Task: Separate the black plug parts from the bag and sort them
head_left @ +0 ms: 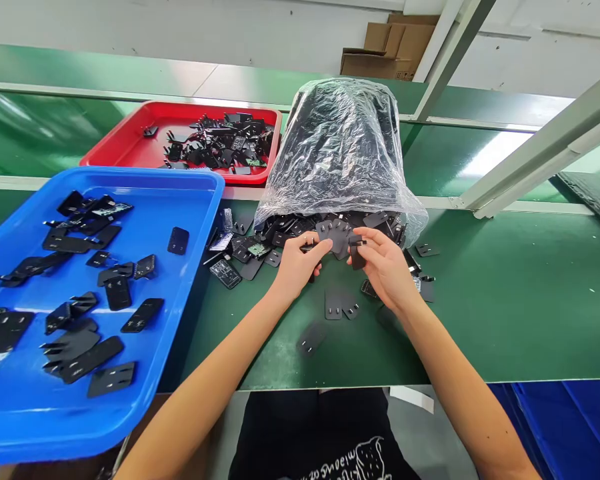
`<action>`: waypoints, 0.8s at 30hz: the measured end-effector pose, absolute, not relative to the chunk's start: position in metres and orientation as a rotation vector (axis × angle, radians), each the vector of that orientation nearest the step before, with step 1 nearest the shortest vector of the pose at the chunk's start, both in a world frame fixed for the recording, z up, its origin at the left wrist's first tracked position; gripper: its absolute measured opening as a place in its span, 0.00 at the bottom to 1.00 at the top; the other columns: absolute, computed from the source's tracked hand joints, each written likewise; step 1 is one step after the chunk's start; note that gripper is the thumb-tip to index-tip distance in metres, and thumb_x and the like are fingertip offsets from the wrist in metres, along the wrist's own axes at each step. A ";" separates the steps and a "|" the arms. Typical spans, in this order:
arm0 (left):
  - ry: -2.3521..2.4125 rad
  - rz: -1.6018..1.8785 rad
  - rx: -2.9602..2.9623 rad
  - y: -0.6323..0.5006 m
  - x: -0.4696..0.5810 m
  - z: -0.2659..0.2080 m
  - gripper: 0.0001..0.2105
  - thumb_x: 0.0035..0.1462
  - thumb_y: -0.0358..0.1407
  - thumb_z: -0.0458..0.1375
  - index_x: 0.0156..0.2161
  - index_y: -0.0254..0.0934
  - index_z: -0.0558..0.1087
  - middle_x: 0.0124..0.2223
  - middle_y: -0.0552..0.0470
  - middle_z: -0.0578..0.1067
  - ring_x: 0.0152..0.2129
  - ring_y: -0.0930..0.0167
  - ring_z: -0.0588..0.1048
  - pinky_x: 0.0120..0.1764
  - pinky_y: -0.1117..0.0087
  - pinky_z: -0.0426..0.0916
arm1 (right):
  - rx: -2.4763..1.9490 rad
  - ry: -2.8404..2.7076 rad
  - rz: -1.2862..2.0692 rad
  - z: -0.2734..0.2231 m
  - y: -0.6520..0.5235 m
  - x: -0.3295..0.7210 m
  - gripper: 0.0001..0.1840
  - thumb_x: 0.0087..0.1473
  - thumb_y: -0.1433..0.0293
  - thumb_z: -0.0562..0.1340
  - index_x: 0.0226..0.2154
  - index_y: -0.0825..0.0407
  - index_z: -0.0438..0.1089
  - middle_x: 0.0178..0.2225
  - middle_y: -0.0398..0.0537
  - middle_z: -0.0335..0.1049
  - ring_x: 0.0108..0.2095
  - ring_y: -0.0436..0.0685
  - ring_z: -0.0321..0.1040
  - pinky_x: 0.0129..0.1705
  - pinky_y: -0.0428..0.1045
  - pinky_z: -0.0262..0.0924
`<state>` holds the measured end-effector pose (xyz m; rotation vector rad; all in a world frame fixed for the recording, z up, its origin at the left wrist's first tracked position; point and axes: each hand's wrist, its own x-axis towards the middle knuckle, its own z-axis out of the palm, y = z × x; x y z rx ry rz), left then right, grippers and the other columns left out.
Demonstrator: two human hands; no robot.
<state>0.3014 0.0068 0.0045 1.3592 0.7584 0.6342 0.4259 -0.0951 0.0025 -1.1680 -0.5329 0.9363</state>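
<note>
My right hand (387, 270) pinches a small black plug piece (359, 255) with metal prongs between thumb and fingers. Close by on the left, my left hand (299, 263) is closed, with dark bits of a black plug piece showing between its fingers; most of it is hidden. Grey-black plug plates (336, 235) lie fanned between and just behind both hands. Nearer to me, loose two-pin plates (333, 305) rest on the green table (505, 300). Behind the hands, a heap of black plug parts and circuit boards (260, 249) spills from a clear plastic bag (345, 147).
A blue tray (190, 193) at the left holds scattered black plug parts. Behind it, a red tray (125, 143) carries a pile of similar parts. A metal post (545, 143) rises at the right. Cardboard boxes (395, 47) stand at the back.
</note>
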 end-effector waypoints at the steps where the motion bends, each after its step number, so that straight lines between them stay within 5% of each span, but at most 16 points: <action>1: 0.757 0.630 1.352 0.006 0.302 0.004 0.18 0.48 0.40 0.61 0.21 0.38 0.56 0.17 0.62 0.58 0.13 0.80 0.60 0.16 0.78 0.57 | -1.199 -0.536 0.911 0.002 -0.095 0.426 0.16 0.44 0.69 0.66 0.39 0.49 0.70 0.28 0.40 0.69 0.27 0.49 0.64 0.31 0.46 0.61; 18: 0.727 0.612 1.326 0.004 0.305 0.001 0.18 0.49 0.39 0.60 0.20 0.38 0.55 0.18 0.61 0.58 0.14 0.80 0.59 0.17 0.78 0.56 | -0.997 -0.275 0.961 0.003 -0.093 0.433 0.13 0.47 0.67 0.64 0.38 0.50 0.71 0.31 0.45 0.76 0.33 0.53 0.73 0.39 0.51 0.70; 24: 0.689 0.521 1.378 0.004 0.305 -0.002 0.15 0.48 0.39 0.61 0.20 0.37 0.60 0.20 0.61 0.61 0.14 0.80 0.62 0.17 0.77 0.57 | -1.111 -0.371 0.940 0.002 -0.093 0.424 0.22 0.43 0.67 0.69 0.44 0.49 0.69 0.31 0.41 0.74 0.32 0.52 0.70 0.36 0.50 0.67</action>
